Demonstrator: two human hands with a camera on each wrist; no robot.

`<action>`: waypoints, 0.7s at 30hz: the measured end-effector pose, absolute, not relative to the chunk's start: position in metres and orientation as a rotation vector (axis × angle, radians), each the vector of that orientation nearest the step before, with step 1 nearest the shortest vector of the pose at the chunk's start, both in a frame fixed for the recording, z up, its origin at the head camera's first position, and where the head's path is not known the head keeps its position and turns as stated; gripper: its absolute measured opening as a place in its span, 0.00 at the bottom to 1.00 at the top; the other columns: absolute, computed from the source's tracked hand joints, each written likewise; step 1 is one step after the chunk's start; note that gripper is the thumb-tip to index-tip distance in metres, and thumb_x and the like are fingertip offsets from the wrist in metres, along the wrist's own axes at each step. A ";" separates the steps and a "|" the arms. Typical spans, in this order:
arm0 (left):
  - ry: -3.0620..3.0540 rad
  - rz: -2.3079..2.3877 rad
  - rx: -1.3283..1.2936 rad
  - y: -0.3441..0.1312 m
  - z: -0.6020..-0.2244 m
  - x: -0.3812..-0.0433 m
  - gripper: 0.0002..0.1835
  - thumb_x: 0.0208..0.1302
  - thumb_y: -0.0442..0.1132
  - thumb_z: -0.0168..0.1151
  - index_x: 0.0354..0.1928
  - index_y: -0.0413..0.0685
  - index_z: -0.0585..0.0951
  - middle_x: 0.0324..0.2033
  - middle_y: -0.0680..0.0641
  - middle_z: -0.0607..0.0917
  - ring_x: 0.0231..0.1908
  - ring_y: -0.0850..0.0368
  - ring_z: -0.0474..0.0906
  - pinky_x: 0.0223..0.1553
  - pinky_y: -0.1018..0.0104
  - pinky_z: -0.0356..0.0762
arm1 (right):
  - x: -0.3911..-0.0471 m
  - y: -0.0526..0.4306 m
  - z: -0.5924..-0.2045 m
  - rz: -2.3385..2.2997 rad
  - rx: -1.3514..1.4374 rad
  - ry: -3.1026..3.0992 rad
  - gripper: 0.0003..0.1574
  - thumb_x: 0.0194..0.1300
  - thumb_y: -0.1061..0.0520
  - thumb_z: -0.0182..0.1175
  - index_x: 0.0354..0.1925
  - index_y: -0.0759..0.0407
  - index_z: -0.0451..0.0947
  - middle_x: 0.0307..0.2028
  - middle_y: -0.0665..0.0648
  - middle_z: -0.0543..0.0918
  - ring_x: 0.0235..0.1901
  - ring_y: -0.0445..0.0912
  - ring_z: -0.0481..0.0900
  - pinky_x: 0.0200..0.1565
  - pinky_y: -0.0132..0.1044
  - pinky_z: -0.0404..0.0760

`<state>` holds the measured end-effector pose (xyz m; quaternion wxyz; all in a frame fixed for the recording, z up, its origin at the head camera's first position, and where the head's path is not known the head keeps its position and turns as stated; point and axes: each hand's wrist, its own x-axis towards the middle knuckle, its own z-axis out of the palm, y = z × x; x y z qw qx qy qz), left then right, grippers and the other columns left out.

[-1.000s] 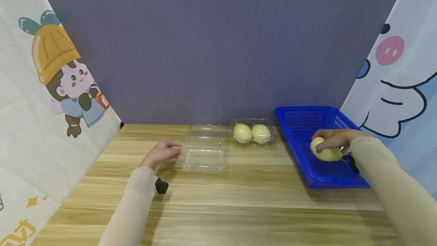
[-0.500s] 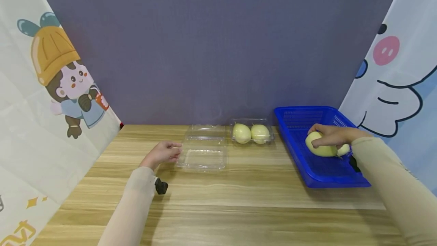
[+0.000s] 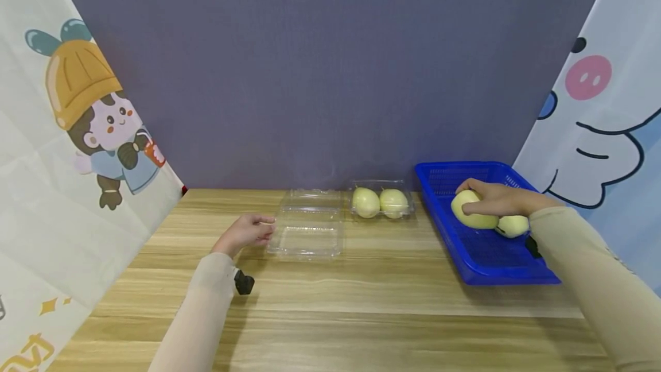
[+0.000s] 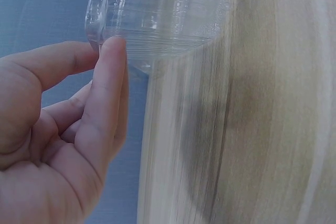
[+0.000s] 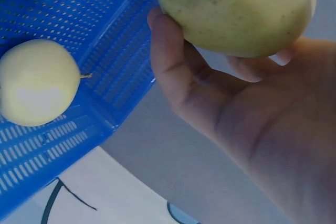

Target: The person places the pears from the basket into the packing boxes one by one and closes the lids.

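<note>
My right hand (image 3: 498, 197) grips a pale yellow-green pear (image 3: 475, 221) over the blue basket; in the right wrist view, fingers curl round the pear (image 5: 247, 14), whose stem points left. A second pear (image 5: 39, 82) lies in the basket. On the left, my left hand (image 3: 245, 233) is at the left edge of a clear plastic clamshell box (image 3: 310, 240), which lies with its lid folded back and nothing inside. The left wrist view shows thumb and fingers pinching the rim of the box (image 4: 157, 24).
The blue perforated basket (image 3: 449, 240) stands at the right of the wooden table (image 3: 361, 320). A lidded clear box (image 3: 408, 183) with two pears (image 3: 365, 204) sits at the back, between the open box and basket. A grey panel (image 3: 330, 73) rises behind.
My right hand has lifted the pear and moved it left and away from me, uncovering another pear in the basket. The left hand and open box have stayed in place.
</note>
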<state>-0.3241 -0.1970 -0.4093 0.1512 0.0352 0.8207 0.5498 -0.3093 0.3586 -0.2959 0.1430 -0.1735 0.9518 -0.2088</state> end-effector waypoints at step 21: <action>2.332 1.606 0.070 -0.196 -0.409 -0.322 0.25 0.76 0.34 0.55 0.67 0.26 0.67 0.50 0.30 0.80 0.44 0.47 0.81 0.46 0.63 0.85 | -0.303 0.302 -0.279 -0.570 -0.670 2.756 0.28 0.67 0.47 0.62 0.60 0.57 0.70 0.45 0.56 0.78 0.41 0.50 0.74 0.40 0.41 0.75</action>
